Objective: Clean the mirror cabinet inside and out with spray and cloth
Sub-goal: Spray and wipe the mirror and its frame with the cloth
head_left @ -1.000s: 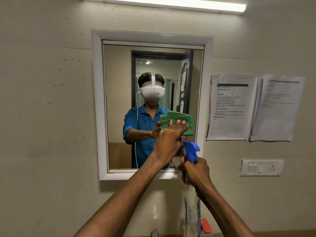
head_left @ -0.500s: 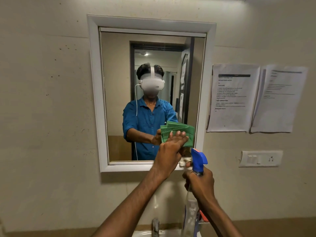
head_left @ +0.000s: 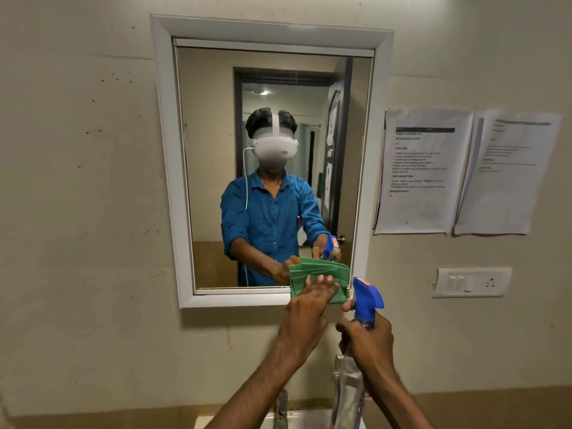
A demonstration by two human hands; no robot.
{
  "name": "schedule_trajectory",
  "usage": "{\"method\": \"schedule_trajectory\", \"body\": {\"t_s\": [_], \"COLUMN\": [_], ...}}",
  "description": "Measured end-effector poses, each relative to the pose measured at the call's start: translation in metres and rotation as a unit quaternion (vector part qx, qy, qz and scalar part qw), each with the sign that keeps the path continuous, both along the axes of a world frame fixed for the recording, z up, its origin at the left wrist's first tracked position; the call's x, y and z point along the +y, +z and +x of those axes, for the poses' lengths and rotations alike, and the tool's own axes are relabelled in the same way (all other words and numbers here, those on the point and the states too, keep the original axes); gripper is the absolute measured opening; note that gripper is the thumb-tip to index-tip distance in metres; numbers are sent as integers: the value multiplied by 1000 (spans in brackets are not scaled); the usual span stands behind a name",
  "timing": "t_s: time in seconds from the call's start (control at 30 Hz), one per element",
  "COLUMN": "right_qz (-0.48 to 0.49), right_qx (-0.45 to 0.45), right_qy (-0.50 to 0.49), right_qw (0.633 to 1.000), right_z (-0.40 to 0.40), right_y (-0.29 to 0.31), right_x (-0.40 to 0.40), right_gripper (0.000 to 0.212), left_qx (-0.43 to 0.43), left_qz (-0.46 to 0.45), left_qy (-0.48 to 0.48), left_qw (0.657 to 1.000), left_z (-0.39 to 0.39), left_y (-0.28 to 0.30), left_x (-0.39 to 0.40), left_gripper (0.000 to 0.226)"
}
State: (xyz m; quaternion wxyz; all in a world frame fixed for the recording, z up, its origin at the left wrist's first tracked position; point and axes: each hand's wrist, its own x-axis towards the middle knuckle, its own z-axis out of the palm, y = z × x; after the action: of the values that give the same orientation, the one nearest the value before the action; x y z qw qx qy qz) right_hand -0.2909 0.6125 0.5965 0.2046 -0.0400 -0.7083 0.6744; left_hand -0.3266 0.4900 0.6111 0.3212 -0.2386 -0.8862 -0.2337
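Observation:
A white-framed mirror cabinet (head_left: 167, 168) hangs on the beige wall with its door closed. My left hand (head_left: 309, 308) presses a folded green cloth (head_left: 339, 297) flat against the mirror's lower right corner, fingers straight. My right hand (head_left: 368, 339) grips the neck of a clear spray bottle (head_left: 366, 297) with a blue trigger head, held upright just right of the cloth, below the frame's corner. The mirror reflects a person in a blue shirt with a white headset.
Two printed sheets (head_left: 424, 171) are taped to the wall right of the cabinet. A white switch plate with socket (head_left: 470, 281) sits below them. A tap (head_left: 281, 407) and the rim of a white basin (head_left: 309, 421) lie under my arms.
My left hand slid the cloth down the mirror's right side to its bottom corner. The spray bottle in my right hand dropped slightly and moved right.

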Motion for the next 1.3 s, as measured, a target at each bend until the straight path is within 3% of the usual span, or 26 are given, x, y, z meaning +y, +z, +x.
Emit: {"method": "schedule_trajectory", "body": {"t_s": [0.2, 0.37, 0.47, 0.57, 0.7, 0.77, 0.87, 1.0, 1.13, 1.3], "right_qz": [16, 28, 26, 23, 5, 6, -3, -13, 6, 19], "right_qx": [2, 67, 133, 176, 151, 114, 96, 92, 83, 90], "right_qy": [26, 73, 101, 141, 200, 234, 245, 241, 206, 201], "right_qw": [1000, 995, 986, 974, 968, 966, 965, 966, 975, 975], "right_z": [0, 4, 5, 6, 0, -5, -10, -21, -31, -35], "right_y": [6, 56, 105, 153, 203, 217, 232, 245, 248, 240], "right_x": [-2, -5, -9, -17, -31, -41, -54, -64, -69, -70], "right_gripper": [12, 11, 12, 20, 21, 28, 29, 31, 28, 25], "left_qx": [-1, 21, 66, 143, 327, 370, 350, 237, 241, 217], "left_qz": [-32, 24, 104, 139, 72, 27, -44, -111, -40, -47], "left_qy": [7, 23, 36, 47, 120, 128, 125, 86, 67, 45], "left_qw": [999, 999, 992, 979, 935, 920, 927, 961, 967, 974], "left_z": [4, 18, 26, 30, 28, 23, 11, -7, -13, -9], "left_y": [7, 42, 93, 164, 270, 310, 340, 324, 311, 313], "left_x": [-3, -13, -16, -24, -46, -53, -65, -82, -85, -85], "left_gripper": [67, 53, 39, 40, 46, 54, 59, 65, 67, 61]}}
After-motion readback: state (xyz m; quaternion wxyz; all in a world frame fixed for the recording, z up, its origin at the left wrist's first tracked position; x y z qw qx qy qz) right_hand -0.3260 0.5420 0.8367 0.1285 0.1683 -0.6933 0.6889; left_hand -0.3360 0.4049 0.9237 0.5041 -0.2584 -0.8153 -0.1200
